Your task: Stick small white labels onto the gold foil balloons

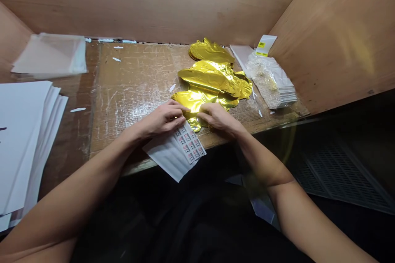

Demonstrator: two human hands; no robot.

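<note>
My left hand [168, 117] is closed at the near edge of the desk, its thumb and fingers pinching a sheet of small CE-mark stickers [191, 144]. Beneath that sheet hangs a plain white sheet [168, 158], jutting over the desk edge. My right hand [219, 118] has its fingers curled against the nearest flat gold foil balloon [193, 100], apparently pinching its edge; the fingertips are partly hidden. Left fingertips touch this foil too. Behind it lie more flat gold foil balloons [212, 76], overlapping, with another stack [210, 51] farther back.
At right is a bundle of white packets [282, 82] beside a netted clear bag [265, 80]. Clear plastic sleeves [52, 55] lie at back left, above stacked white sheets [24, 139]. Wooden panels [148, 4] enclose the taped cardboard work surface [123, 82].
</note>
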